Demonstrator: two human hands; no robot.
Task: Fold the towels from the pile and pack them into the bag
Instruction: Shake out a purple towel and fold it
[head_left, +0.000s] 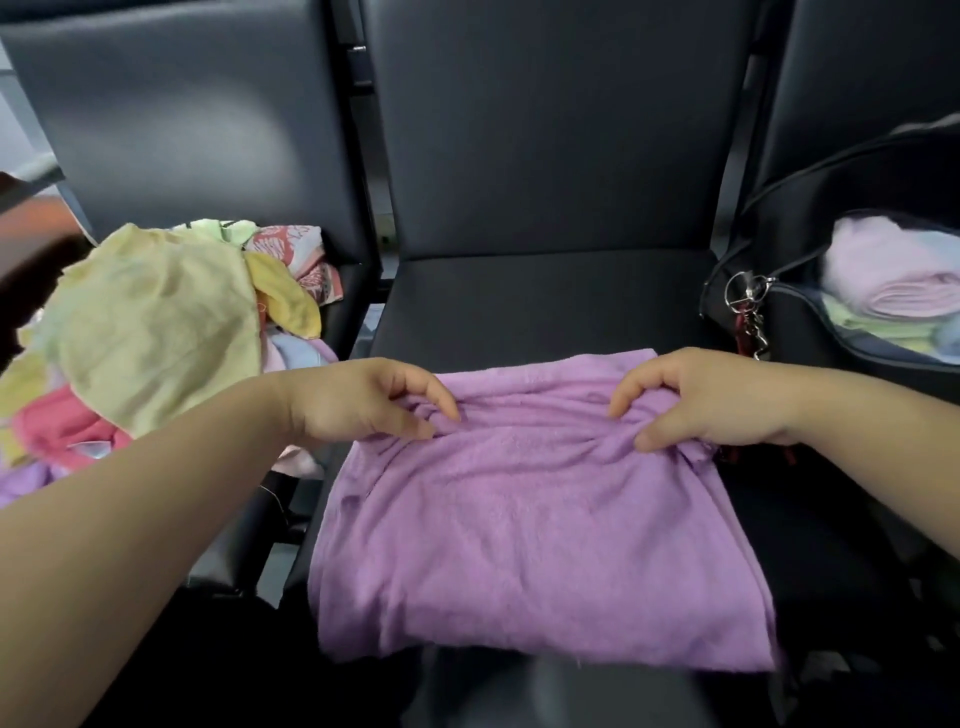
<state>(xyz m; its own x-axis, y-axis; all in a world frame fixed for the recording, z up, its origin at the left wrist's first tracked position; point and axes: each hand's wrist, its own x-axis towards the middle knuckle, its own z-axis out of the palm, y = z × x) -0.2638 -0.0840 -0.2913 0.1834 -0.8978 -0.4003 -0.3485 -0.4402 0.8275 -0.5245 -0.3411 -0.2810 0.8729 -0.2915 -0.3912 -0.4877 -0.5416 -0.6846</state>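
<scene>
Purple towel (535, 545) lies spread on middle chair seat (545, 301). L hand (353, 400) & R hand (711, 395) each pinch a bunched ridge near its far edge, fingers (441, 397) curled w/ cloth caught against thumbs, hands well apart. Fabric is fuzzy terry, creased btwn hands; seat is smooth black vinyl-like. Pile (150, 322) of crumpled yellow/pink towels on left chair; black bag (789, 322) at right, unzipped, w/ folded pale towels (893, 280) inside

I see the left hand (363, 400) and right hand (711, 397) bare. Behind each grip, left forearm (145, 499) and right forearm (872, 415) are uncovered to the frame edge.
</scene>
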